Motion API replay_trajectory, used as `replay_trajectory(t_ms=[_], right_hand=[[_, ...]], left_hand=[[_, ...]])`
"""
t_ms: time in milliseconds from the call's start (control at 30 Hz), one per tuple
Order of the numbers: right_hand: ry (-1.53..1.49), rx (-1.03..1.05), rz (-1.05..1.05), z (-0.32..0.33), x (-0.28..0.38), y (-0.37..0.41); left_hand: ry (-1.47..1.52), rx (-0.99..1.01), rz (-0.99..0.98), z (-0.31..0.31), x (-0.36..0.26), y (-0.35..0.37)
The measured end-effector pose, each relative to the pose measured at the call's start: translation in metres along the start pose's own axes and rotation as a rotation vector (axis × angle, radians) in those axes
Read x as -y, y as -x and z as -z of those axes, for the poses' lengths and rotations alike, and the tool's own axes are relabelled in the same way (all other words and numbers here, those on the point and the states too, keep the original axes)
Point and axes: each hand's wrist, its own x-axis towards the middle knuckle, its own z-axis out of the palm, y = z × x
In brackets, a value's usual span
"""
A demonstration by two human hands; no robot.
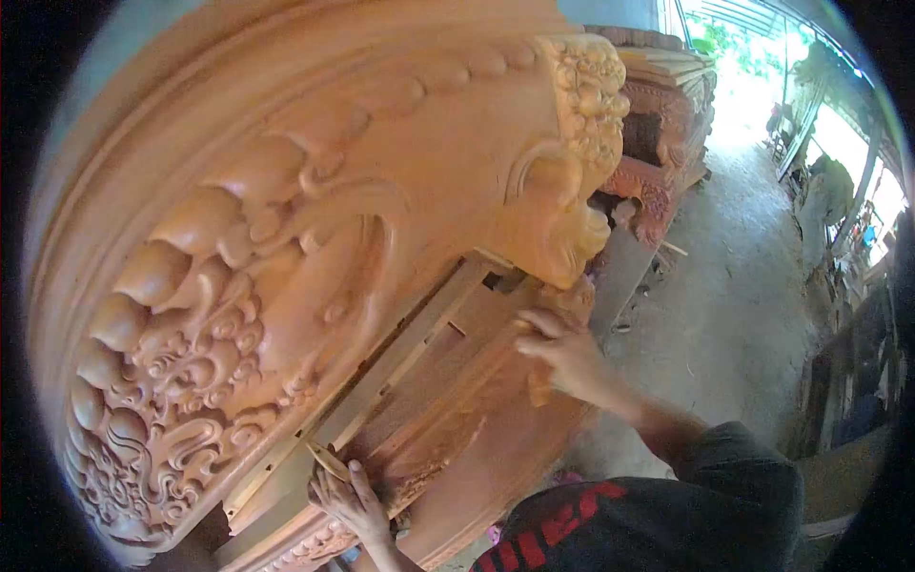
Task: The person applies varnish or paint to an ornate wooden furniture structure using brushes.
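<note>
My left hand (pixel 351 502) is closed around a small, pale, pointed wooden piece (pixel 330 463), its tip at the long slotted wooden rail (pixel 405 357). My right hand (pixel 569 360) is held over the right end of the brown wooden panel (pixel 448 377), its fingers bent and apart with nothing seen between them. Beside the rail rises a large carved wooden backboard (pixel 448 143) with rounded beads and floral relief. A scrolled carved end (pixel 558 224) stands just above my right hand. Small dark notches show along the rail.
Behind the carved end stands another carved reddish-brown wooden piece (pixel 658 143). A grey concrete floor (pixel 734 276) runs along the right, with a thin stick (pixel 674 248) near the furniture. Boards and clutter (pixel 848 276) line the far right side.
</note>
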Motion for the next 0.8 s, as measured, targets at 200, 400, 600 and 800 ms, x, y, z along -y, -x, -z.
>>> replay_trajectory(t_ms=[200, 400, 600, 800], right_hand=[[-0.659, -0.158, -0.187, 0.049, -0.026, 0.006], [0.004, -0.313, 0.244, 0.070, -0.016, -0.045], [-0.355, 0.026, 0.351, 0.046, -0.052, -0.001], [-0.122, -0.201, 0.503, 0.089, -0.099, -0.028]], left_hand=[[0.084, 0.053, -0.059, -0.022, -0.066, 0.000], [0.214, 0.113, -0.293, -0.049, -0.151, -0.010], [0.257, 0.133, -0.197, -0.057, -0.157, -0.012], [0.302, 0.117, -0.103, -0.061, -0.166, -0.003]])
